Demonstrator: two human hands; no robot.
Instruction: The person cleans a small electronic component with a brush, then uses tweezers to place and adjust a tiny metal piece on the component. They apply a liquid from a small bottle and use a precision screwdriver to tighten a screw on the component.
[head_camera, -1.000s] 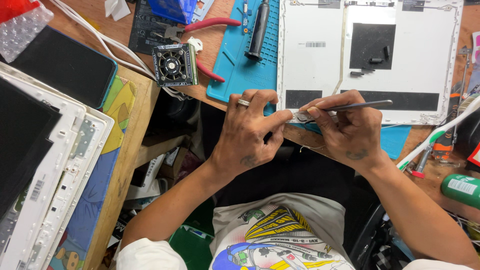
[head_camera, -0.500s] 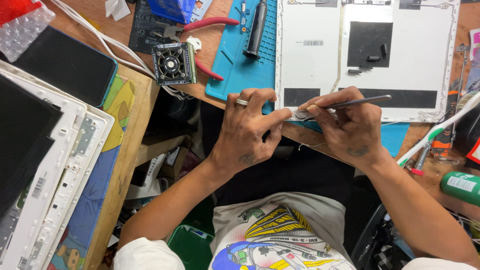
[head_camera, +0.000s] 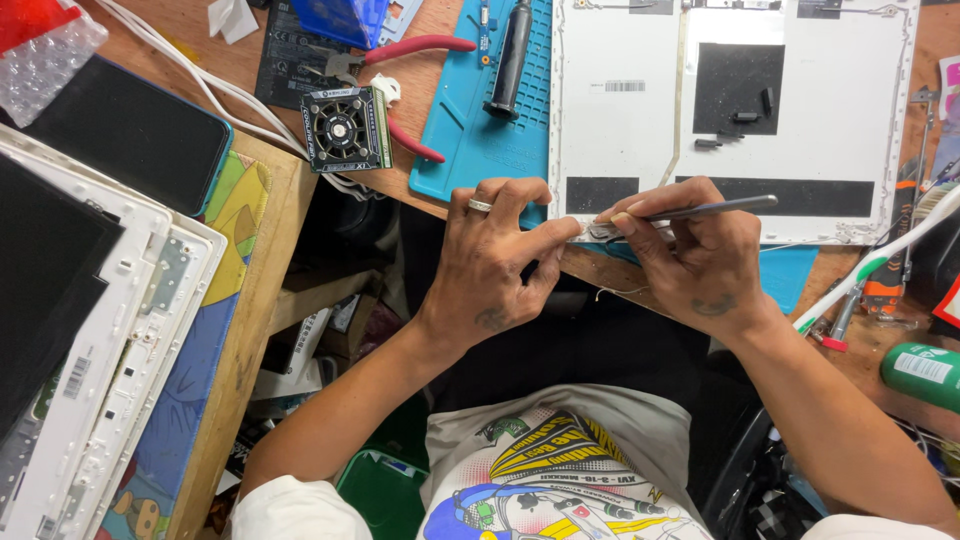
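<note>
Both hands are at the near edge of the counter (head_camera: 400, 190), right at the bottom edge of the white laptop cover (head_camera: 640, 130). The left hand (head_camera: 500, 260), with a ring on one finger, has its fingers (head_camera: 545, 235) pinched shut on a small grey metal piece (head_camera: 600, 231) that sits at the cover's lower edge. The right hand (head_camera: 700, 255) has its fingers closed around a thin grey tool (head_camera: 710, 209), held like a pencil, with the tip touching the same metal piece. The two hands are just beside each other, almost touching. Compared with a second ago, very little has changed: the hands are in the same spot, the thin tool lies a bit flatter, and the cover has not moved. The cover lies partly on a blue mat (head_camera: 480, 150). A black screwdriver (head_camera: 510, 55) rests on the mat, and red pliers (head_camera: 410, 60) lie just left of it. A small black fan (head_camera: 345, 128) sits near the counter's corner. A green can (head_camera: 920, 372) lies at the far right side.
</note>
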